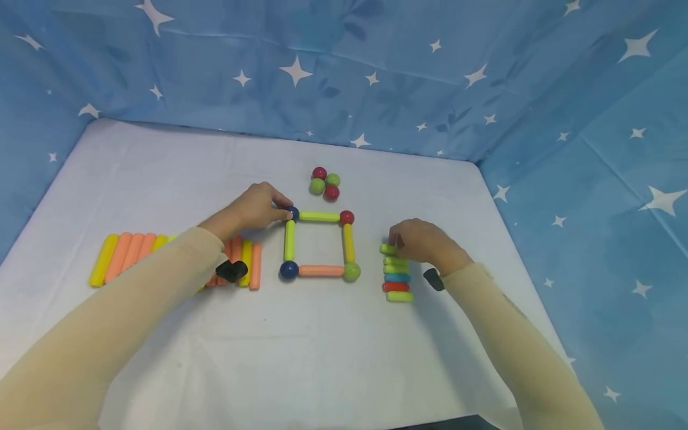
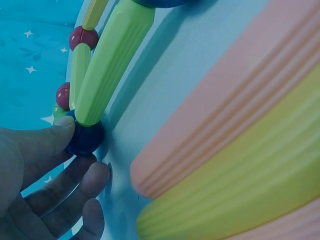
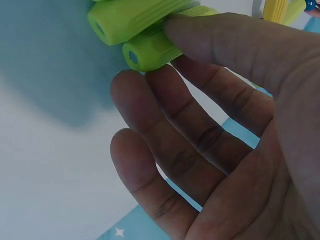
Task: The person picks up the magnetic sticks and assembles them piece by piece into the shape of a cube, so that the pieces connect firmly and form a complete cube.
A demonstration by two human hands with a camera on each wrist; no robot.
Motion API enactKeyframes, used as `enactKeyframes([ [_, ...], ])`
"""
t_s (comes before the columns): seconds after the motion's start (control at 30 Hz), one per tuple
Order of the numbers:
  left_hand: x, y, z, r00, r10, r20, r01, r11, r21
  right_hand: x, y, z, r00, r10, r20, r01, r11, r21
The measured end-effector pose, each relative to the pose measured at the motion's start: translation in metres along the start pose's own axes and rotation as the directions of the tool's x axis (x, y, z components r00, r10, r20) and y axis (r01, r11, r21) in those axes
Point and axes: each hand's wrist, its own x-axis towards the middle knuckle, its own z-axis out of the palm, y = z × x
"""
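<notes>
A square of sticks and balls lies on the table. Its blue ball (image 1: 292,213) at the far left corner is pinched between thumb and fingers of my left hand (image 1: 255,206); the left wrist view shows the same blue ball (image 2: 86,139) joined to a green stick (image 2: 115,60). The other corners are a red ball (image 1: 347,217), a green ball (image 1: 352,272) and a second blue ball (image 1: 288,270). My right hand (image 1: 424,242) pinches the farthest short green stick (image 3: 145,52) in a column of short sticks (image 1: 396,278), thumb on top of it and fingers at its far side.
Long orange and yellow sticks (image 1: 125,257) lie in a row at the left, partly under my left forearm. Red and green loose balls (image 1: 331,193) cluster beyond the square. A blue starry cloth (image 1: 344,77) hangs behind and to both sides of the white table (image 1: 301,358).
</notes>
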Motion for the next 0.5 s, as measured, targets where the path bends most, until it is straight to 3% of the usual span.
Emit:
enactKeyframes([
  [0.3, -0.002, 0.004, -0.001, 1.000, -0.014, -0.004, 0.014, 1.000, -0.008, 0.004, 0.002, -0.001, 1.000, 0.000, 0.004, 0.000, 1.000, 0.022],
  [0.5, -0.002, 0.003, 0.000, 1.000, -0.015, -0.003, 0.015, 1.000, 0.000, 0.007, -0.012, -0.013, 0.995, -0.079, -0.054, 0.084, 0.990, 0.111],
])
